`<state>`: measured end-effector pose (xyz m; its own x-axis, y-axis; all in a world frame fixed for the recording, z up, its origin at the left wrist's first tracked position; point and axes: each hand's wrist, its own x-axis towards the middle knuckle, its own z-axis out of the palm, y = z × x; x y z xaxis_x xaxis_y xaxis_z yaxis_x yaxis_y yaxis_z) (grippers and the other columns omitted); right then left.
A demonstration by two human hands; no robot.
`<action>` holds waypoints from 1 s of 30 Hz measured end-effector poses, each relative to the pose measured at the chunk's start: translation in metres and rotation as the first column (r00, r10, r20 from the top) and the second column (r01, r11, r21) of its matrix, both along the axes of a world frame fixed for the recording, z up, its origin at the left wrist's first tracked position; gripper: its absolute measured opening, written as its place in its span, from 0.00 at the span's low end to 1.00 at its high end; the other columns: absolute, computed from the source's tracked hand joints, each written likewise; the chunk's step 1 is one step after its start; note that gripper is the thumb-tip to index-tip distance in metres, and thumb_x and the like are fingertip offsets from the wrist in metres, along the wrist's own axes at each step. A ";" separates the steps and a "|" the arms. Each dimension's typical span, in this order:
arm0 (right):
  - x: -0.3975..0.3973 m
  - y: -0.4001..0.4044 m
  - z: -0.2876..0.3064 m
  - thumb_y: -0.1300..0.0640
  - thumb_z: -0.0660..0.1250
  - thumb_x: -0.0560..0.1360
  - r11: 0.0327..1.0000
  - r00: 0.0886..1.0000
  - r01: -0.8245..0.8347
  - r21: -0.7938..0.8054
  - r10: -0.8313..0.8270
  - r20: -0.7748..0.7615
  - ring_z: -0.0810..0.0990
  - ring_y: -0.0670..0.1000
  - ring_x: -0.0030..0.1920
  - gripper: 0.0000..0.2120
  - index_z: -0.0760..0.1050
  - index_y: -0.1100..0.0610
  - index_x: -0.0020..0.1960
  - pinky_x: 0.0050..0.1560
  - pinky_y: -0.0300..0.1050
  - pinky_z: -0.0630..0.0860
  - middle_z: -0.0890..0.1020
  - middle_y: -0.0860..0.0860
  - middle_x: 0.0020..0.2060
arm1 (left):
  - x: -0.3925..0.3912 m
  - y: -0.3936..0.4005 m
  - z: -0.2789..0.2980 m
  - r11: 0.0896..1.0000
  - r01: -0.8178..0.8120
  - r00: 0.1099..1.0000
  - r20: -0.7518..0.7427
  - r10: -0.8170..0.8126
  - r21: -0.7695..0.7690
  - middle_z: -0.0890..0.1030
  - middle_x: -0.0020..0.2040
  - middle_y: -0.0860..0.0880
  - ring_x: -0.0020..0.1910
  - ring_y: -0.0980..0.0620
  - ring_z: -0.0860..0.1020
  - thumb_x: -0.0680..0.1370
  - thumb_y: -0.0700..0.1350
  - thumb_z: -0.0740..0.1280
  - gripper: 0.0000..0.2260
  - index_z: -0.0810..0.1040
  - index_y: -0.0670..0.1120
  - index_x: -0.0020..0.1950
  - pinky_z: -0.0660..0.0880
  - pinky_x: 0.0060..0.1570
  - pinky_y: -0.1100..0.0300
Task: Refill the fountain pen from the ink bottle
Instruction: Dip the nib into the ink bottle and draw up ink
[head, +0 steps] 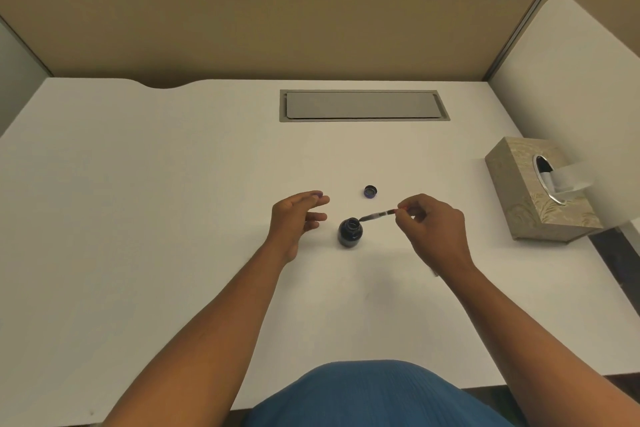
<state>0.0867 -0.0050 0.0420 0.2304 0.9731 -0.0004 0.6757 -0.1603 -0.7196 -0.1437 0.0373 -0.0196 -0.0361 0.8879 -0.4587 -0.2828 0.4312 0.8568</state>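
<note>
Head view: the ink bottle (350, 231) stands uncapped on the white tabletop (173, 184), and everything else is placed from it. Its cap (370, 191) lies just behind it and slightly to the right, apart from it. The right hand (431, 227), on the bottle's right, pinches the back end of the fountain pen (377, 216) between fingertips, with the pen slanting down so its tip sits at the bottle's mouth; whether the nib is in the ink is too small to tell. The left hand (299, 217) hovers spread and empty on the bottle's left, near but not touching.

The pen looks light, stiff and thin, best held near its rear as now. The bottle is likely glass, small and tippable, so steadying its body seems wise. Open tabletop surrounds the bottle; a tissue box (540, 189) stands well to its right, near the edge.
</note>
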 end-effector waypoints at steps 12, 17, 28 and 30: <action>-0.005 -0.002 -0.003 0.54 0.69 0.73 0.995 0.997 0.083 -0.046 -0.083 0.001 0.79 0.45 0.34 0.04 0.82 0.51 0.40 0.35 0.41 0.73 0.82 0.44 0.32 | -0.010 -0.004 0.000 0.988 -0.132 0.983 0.120 0.141 -0.080 0.87 0.49 0.47 0.37 0.50 0.82 0.80 0.42 0.66 0.06 0.82 0.44 0.52 0.77 0.36 0.63; -0.003 -0.002 0.000 0.54 0.69 0.72 0.992 0.989 0.119 -0.051 -0.123 -0.087 0.77 0.46 0.30 0.06 0.82 0.53 0.39 0.33 0.43 0.76 0.83 0.48 0.31 | -0.014 -0.005 0.000 0.986 -0.137 0.981 0.124 0.148 -0.097 0.87 0.50 0.46 0.38 0.50 0.82 0.80 0.42 0.66 0.06 0.83 0.44 0.52 0.77 0.37 0.62; -0.001 -0.012 -0.003 0.55 0.69 0.72 0.986 0.982 0.143 -0.091 -0.153 -0.115 0.76 0.48 0.30 0.06 0.82 0.53 0.38 0.31 0.40 0.70 0.84 0.50 0.32 | -0.004 -0.003 0.006 0.992 -0.072 0.984 0.158 0.087 -0.100 0.87 0.50 0.47 0.39 0.50 0.83 0.80 0.43 0.65 0.07 0.83 0.44 0.52 0.77 0.36 0.62; -0.002 -0.011 0.000 0.55 0.69 0.73 0.988 0.982 0.136 -0.071 -0.144 -0.122 0.75 0.46 0.30 0.06 0.82 0.53 0.40 0.31 0.40 0.72 0.84 0.50 0.33 | -0.001 -0.002 0.007 0.992 -0.068 0.981 0.173 0.086 -0.103 0.87 0.50 0.47 0.39 0.50 0.83 0.80 0.43 0.65 0.07 0.83 0.44 0.52 0.77 0.36 0.62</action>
<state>0.0847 -0.0158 0.0423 0.3587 0.9283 -0.0978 0.5473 -0.2940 -0.7836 -0.1443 0.0353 -0.0129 -0.0133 0.8368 -0.5473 -0.4616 0.4804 0.7457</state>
